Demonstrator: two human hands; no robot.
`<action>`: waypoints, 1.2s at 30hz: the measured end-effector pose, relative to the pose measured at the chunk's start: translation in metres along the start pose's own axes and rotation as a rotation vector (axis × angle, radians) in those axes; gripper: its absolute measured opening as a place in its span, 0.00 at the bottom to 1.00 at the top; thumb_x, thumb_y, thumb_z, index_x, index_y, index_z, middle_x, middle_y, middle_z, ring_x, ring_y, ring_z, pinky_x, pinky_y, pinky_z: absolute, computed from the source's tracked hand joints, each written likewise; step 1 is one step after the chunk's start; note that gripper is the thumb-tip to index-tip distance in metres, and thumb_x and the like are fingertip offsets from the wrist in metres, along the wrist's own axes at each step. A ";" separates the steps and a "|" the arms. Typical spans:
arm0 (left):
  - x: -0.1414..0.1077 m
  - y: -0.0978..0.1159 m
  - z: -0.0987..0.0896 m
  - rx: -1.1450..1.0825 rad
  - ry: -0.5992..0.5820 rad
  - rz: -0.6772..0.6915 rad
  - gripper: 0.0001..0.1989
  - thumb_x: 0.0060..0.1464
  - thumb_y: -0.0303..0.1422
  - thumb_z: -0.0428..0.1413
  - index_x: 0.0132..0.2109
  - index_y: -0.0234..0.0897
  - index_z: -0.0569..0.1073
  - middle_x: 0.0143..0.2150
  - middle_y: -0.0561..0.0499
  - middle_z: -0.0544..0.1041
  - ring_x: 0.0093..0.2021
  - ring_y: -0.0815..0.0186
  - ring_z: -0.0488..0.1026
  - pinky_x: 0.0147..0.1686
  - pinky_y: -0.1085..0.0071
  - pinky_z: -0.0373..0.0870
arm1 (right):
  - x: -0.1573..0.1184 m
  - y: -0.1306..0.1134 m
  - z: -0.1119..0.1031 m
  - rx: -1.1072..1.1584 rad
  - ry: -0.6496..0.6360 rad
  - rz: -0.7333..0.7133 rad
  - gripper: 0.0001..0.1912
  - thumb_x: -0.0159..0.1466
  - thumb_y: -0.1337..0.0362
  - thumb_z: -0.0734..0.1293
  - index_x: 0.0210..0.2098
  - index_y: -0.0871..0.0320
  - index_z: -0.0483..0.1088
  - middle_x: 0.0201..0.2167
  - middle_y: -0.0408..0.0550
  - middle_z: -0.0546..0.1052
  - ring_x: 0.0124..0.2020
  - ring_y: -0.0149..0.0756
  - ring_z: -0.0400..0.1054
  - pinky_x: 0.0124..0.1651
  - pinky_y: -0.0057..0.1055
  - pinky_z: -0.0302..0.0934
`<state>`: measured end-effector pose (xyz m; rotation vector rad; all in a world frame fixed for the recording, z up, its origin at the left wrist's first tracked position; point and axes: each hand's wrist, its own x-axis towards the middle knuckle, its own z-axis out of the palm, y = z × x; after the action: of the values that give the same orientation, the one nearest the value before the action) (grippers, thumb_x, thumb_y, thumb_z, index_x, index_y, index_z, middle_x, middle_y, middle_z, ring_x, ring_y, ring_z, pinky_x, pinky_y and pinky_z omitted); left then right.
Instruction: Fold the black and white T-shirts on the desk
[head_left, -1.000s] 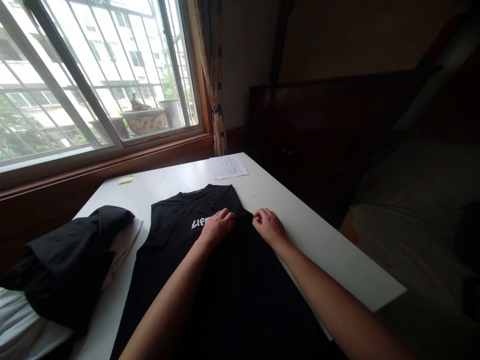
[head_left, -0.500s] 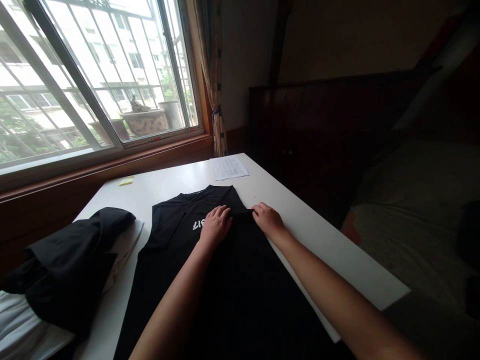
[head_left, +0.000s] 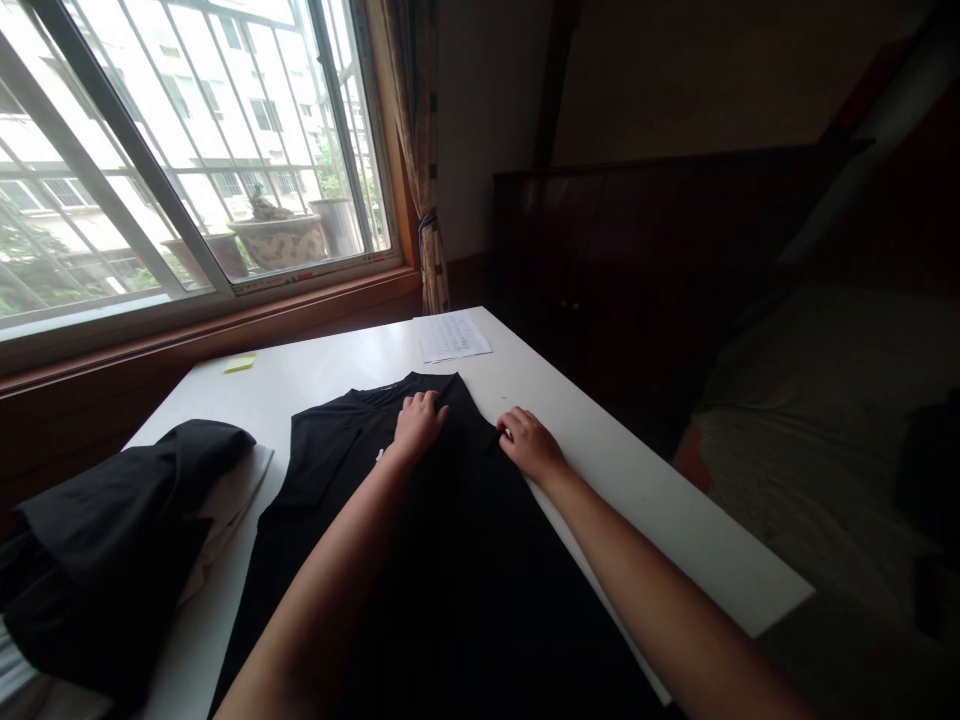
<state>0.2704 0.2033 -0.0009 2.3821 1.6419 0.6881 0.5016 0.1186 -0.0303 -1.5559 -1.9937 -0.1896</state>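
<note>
A black T-shirt [head_left: 465, 560] with a small white print lies spread on the white table [head_left: 645, 490], its collar toward the far end. My left hand [head_left: 420, 425] rests on the upper part of the shirt below the shoulder, its fingers loosely bent over the cloth and partly covering the print. At the shirt's right edge, my right hand [head_left: 530, 442] is closed, with a bit of the black sleeve cloth pinched at its fingertips. The lower end of the shirt runs out of view between my forearms.
A heap of black and white clothes [head_left: 127, 540] lies at the table's left side. Printed sheets of paper [head_left: 454, 337] and a yellow note pad [head_left: 240, 363] lie at the far end. Behind are a barred window [head_left: 247, 150] and a curtain [head_left: 429, 200].
My left hand has slid up the shirt toward the collar and covers more of the print. My right hand has drawn the sleeve cloth slightly, and the view has shifted a little.
</note>
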 end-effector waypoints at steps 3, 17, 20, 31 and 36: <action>0.030 0.001 0.009 -0.077 -0.043 -0.021 0.19 0.63 0.38 0.57 0.59 0.38 0.69 0.55 0.40 0.78 0.58 0.51 0.71 0.57 0.57 0.65 | 0.000 0.001 0.000 0.005 0.003 -0.005 0.11 0.60 0.77 0.64 0.34 0.54 0.69 0.38 0.48 0.74 0.43 0.42 0.68 0.49 0.34 0.62; 0.120 0.004 0.047 -0.315 -0.145 -0.203 0.33 0.52 0.35 0.65 0.63 0.35 0.64 0.49 0.40 0.80 0.47 0.54 0.78 0.46 0.65 0.71 | 0.008 0.002 0.000 0.006 -0.042 -0.011 0.11 0.57 0.77 0.65 0.33 0.53 0.65 0.36 0.47 0.72 0.41 0.41 0.66 0.45 0.34 0.61; 0.129 0.006 0.055 -0.336 -0.142 -0.221 0.33 0.50 0.33 0.66 0.62 0.37 0.65 0.47 0.43 0.81 0.47 0.55 0.78 0.46 0.65 0.71 | 0.009 0.001 0.001 0.010 -0.043 0.007 0.12 0.55 0.77 0.64 0.33 0.53 0.64 0.36 0.46 0.72 0.39 0.41 0.66 0.44 0.34 0.60; 0.129 0.004 0.062 -0.416 -0.031 -0.270 0.23 0.58 0.32 0.60 0.60 0.41 0.70 0.48 0.47 0.83 0.49 0.58 0.78 0.49 0.66 0.70 | 0.010 -0.003 0.000 0.010 0.019 0.118 0.11 0.55 0.76 0.62 0.31 0.52 0.61 0.33 0.46 0.71 0.35 0.40 0.65 0.41 0.33 0.59; 0.129 0.001 0.062 -0.418 -0.015 -0.255 0.20 0.59 0.31 0.58 0.59 0.41 0.71 0.48 0.47 0.83 0.50 0.59 0.78 0.51 0.66 0.69 | 0.011 -0.001 0.001 0.042 0.030 0.108 0.11 0.55 0.76 0.62 0.31 0.52 0.61 0.33 0.45 0.70 0.35 0.39 0.65 0.41 0.33 0.60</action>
<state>0.3369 0.3286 -0.0193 1.8483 1.5718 0.8615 0.4991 0.1278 -0.0253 -1.6192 -1.8732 -0.1268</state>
